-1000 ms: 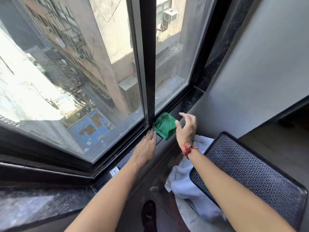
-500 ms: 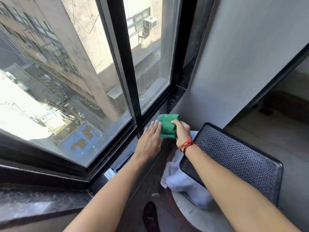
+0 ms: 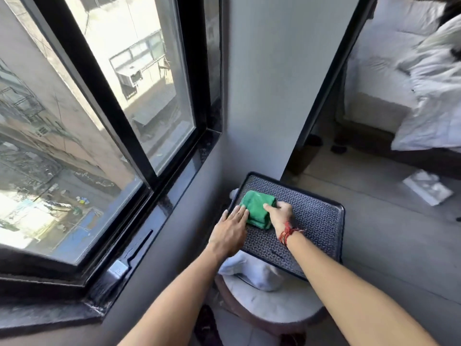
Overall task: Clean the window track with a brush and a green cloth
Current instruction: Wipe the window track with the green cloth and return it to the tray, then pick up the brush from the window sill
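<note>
The folded green microfibre cloth lies on the dark patterned rectangular tray, near its far-left corner, i.e. on the side toward the window. Both hands are on it. The right hand presses from the right w/ thumb on top of the cloth and fingers curled at its edge; it looks clamped on the cloth, though how firm I cannot tell. The left hand is flat and spread, only fingertips touching the cloth's left edge, not gripping.

The black window track lies to the left of both hands and somewhat higher, running diagonally from near-left to far-right along the black stone sill. So the cloth must travel left and up to reach it, approx. across the left hand; the left hand is nearer to the track, the right one holds the cloth. The cloth's long axis runs roughly parallel to the track.

A brush w/ dark bristles and a metal ferrule rests on the sill at the near end of the track, well apart from both hands.

A white crumpled towel lies under the tray on a round stool.
</note>
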### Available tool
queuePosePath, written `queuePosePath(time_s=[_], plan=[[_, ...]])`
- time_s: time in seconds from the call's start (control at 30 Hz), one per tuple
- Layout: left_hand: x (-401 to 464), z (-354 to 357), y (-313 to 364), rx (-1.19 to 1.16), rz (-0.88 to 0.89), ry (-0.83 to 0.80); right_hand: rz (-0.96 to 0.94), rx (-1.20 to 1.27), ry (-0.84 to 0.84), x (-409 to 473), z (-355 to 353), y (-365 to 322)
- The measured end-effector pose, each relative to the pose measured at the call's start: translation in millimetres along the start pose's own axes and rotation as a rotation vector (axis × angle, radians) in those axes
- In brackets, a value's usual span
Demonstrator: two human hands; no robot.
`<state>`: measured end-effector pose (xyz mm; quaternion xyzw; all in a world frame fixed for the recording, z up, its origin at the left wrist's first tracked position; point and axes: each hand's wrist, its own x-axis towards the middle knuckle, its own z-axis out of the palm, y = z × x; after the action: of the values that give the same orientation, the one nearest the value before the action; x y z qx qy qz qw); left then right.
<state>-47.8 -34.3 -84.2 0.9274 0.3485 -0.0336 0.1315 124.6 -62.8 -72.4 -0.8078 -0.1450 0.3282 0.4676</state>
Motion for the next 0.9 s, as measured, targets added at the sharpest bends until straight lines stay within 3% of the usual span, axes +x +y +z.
queuePosePath(time_s=[0.1,0.17,0.33,0.47,0.57,0.73,0.8,0.9], plan=[[1,2,5,0.026,0.023,0.009,-0.071,-0.401,0.047,2,-20,5],[3,1,4,0.002,0.021,0.023,-0.100,-0.417,0.079,0,-24,2],[-4,-10,-4,-0.080,-0.032,0.086,-0.394,-0.407,0.104,-12,-2,-20],[-36,-19,-31,-0.078,-0.196,0.150,-0.484,-0.394,-0.123,-42,53,-44],[-81,-25,-60,-0.106,-0.412,0.203,-0.433,-0.362,-0.362,-75,110,-49],[-163,-19,-99,-0.126,-0.745,0.158,-0.320,-0.380,-0.675,-140,191,-36],[-190,-11,-108,-0.115,-0.839,0.102,-0.320,-0.423,-0.734,-165,215,-27],[-218,2,-116,-0.083,-0.930,0.030,-0.404,-0.576,-0.667,-190,242,-14]])
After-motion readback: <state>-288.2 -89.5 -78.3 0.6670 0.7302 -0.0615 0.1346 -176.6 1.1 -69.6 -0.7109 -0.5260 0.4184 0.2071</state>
